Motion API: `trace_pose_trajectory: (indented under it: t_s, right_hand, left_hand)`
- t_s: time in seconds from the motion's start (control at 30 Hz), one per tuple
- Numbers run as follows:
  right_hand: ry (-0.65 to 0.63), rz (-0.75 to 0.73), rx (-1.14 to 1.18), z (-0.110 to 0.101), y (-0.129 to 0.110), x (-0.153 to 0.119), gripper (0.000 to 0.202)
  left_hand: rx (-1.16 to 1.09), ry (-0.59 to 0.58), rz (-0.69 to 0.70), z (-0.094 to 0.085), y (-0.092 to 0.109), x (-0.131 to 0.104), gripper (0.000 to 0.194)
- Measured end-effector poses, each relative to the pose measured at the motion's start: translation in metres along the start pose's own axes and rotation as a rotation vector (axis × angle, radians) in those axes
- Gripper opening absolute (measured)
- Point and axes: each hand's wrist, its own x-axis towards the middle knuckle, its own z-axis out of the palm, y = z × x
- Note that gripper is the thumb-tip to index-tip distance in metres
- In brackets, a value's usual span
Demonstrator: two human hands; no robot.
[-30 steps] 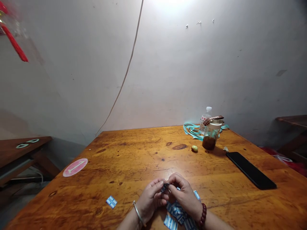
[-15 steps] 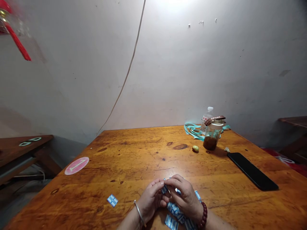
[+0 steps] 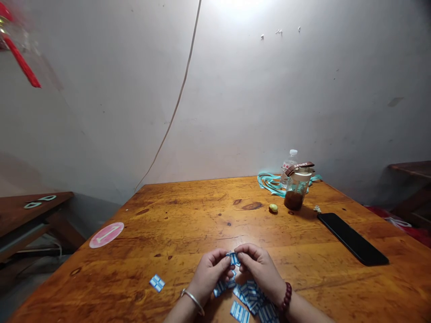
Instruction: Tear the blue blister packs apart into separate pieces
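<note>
- Left hand (image 3: 209,277), bottom centre of the frame: fingers curled, thumb and fingertips closed on one edge of a small blue-and-white striped piece (image 3: 233,258).
- Right hand (image 3: 264,271), just beside it: thumb and index finger pinched on the opposite edge of the same piece. The two hands hold it between them, above the table (image 3: 188,224); its exact make-up is too small to tell.
- Loose pile (image 3: 251,294) of similar blue-and-white pieces, bottom centre: overlapping, lying below the hands and partly hidden by the right one. Count cannot be established.
- Single blue-and-white tile (image 3: 156,283), lower left of the frame: flat on the table, well apart from the pile.
- Wrists: silver bangle (image 3: 192,300) on the left, dark red bead bracelet (image 3: 287,296) on the right.
- Black smartphone (image 3: 353,238), right of the frame: flat, lying diagonally.
- Lidded cup (image 3: 298,190), right of centre: upright, dark brown contents at the bottom, brown strap marked "SPORT".
- Clear plastic bottle (image 3: 288,172) with white cap: upright, just behind the cup, near a turquoise ribbon (image 3: 269,183).
- Small yellow-green object (image 3: 273,208): on the table, left of the cup; identity cannot be told.
- Round pink sticker (image 3: 107,235) bearing a "1": on the table, left of the frame.
</note>
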Motion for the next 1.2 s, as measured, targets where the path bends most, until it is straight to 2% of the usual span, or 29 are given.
trace_pose_trajectory:
  t_s: [0.23,0.47,0.63,0.7,0.83,0.97,1.2]
  right_hand:
    - [-0.024,0.125,0.140,0.002,-0.006,-0.001,0.032]
    - [-0.042,0.075,0.154,0.002,-0.002,0.001,0.023]
    - [-0.012,-0.014,-0.066,0.001,0.002,-0.001,0.020]
    - [-0.020,-0.026,-0.082,0.002,0.002,-0.002,0.021]
    - [0.000,-0.062,0.016,0.004,0.001,-0.002,0.027]
    - [-0.045,-0.090,-0.006,0.005,0.003,0.000,0.022]
    - [0.037,-0.046,-0.046,0.005,0.005,0.000,0.019]
  left_hand:
    - [-0.185,-0.004,-0.093,0.002,-0.001,-0.001,0.029]
    - [-0.123,0.013,-0.079,0.001,-0.004,0.003,0.024]
    - [0.107,0.030,0.082,0.002,-0.002,0.001,0.021]
    - [0.131,0.051,0.110,0.003,-0.002,-0.001,0.019]
    - [0.004,0.149,0.010,0.004,-0.002,0.001,0.020]
    - [-0.084,0.221,-0.047,0.003,-0.003,0.003,0.023]
    - [-0.082,0.130,-0.026,0.008,-0.008,0.003,0.020]
